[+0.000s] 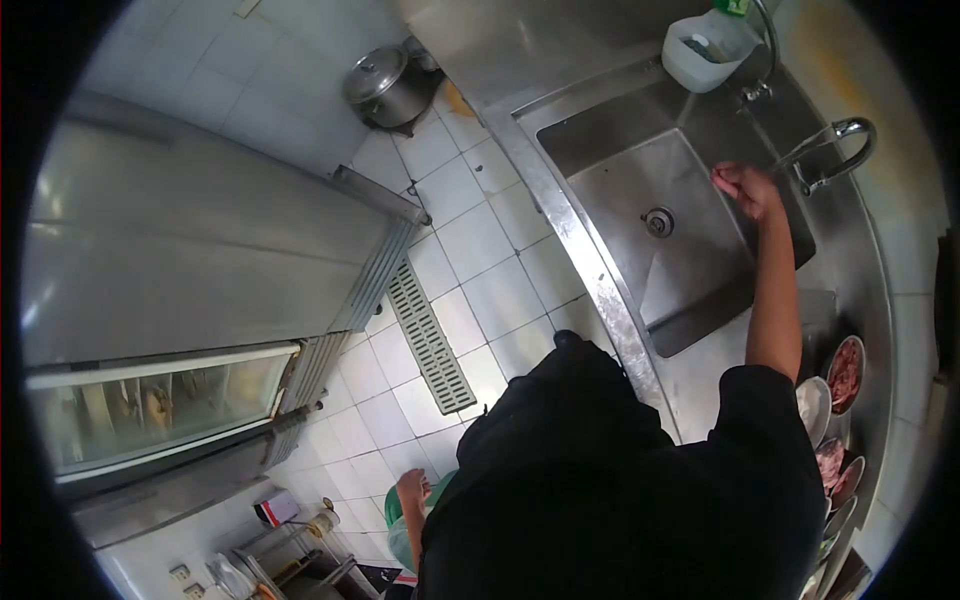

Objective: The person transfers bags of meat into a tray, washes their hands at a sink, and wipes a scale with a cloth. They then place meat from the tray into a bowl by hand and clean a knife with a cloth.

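Two bare hands work on opposite sides of a dark-clothed person in a tiled kitchen, seen from overhead. One arm reaches out nearly straight from its black sleeve across the stainless steel sink (690, 260). That right hand (745, 187) hangs over the basin with fingers curled together in a loose fist; whether anything lies inside the fist cannot be told. It sits just beside the faucet (835, 150), whose curved spout arches from the back rim and points down toward the basin, its long axis running from the rim toward the hand. Near the middle of the basin floor lies the round drain (657, 221), apart from the fist. Down at hip level the left hand (410, 490) rests against a green plastic bowl (400, 525); its fingers look bent, though their grip is too small to judge. Bowls of red meat (845, 375) line the counter edge by the outstretched arm. A white tub (705, 50) stands behind the sink, a lidded metal pot (385, 85) sits on the floor, and a floor drain grate (430, 335) runs lengthwise along the tiles.
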A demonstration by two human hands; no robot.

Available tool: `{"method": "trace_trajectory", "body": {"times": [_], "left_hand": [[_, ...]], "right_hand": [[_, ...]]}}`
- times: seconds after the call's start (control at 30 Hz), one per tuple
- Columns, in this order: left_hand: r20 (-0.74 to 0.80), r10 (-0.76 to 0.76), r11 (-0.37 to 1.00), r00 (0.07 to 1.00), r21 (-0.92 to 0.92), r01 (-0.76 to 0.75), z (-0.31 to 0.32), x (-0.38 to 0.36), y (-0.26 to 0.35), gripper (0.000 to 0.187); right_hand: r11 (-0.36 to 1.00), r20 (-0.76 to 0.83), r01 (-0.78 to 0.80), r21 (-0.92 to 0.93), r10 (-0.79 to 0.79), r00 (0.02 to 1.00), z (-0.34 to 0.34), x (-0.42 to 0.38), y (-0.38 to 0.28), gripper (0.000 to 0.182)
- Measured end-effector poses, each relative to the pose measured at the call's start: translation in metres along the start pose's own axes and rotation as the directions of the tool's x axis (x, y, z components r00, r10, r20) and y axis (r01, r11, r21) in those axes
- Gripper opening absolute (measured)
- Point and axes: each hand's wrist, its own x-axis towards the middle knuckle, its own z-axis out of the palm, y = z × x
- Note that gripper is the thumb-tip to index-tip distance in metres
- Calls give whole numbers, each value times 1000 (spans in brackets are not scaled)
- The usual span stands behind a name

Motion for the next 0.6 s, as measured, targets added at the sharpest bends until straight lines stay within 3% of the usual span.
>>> {"method": "trace_trajectory", "body": {"times": [0.1,0.17,0.2,0.23,0.27,0.33,0.37,0.43,0.47,0.53,0.57,0.6], "left_hand": [[-4,10,1000,1000,-6,-10,-8,25,47,27],[-74,-278,924,958,-294,246,-14,25,103,38],[-69,-277,926,958,-287,247,-15,29,117,38],[-92,-224,947,970,-255,194,-17,33,127,39],[-114,-171,965,979,-221,143,-19,35,136,41],[-111,-170,962,979,-232,140,-19,33,147,43],[-101,-171,970,980,-190,150,-18,33,151,44],[-82,-167,981,982,-117,157,-15,34,159,46],[-66,-155,982,986,-115,147,-11,36,151,46],[-31,-211,975,977,-84,208,-12,37,138,46],[-26,-209,975,978,-81,206,-9,36,136,46],[-28,-218,974,975,-66,216,-9,28,130,46]], "right_hand": [[995,-28,56,-77,-59,998,5,3,-12,21],[985,-5,81,-150,-83,997,13,-16,-25,21],[833,-56,184,-522,-249,967,22,-35,-38,21],[538,-32,215,-815,-412,911,26,-44,-45,20],[539,-33,211,-816,-408,912,23,-43,-42,20],[772,-117,255,-582,-389,914,14,-42,-36,18],[775,-126,248,-582,-387,913,12,-44,-34,18],[597,-98,264,-757,-504,858,8,-52,-34,15],[591,-112,256,-765,-513,851,9,-57,-36,15],[841,-154,270,-469,-379,913,16,-70,-27,13],[478,-76,263,-838,-580,811,20,-86,-39,18],[479,-75,261,-838,-574,815,9,-82,-37,18]]}}
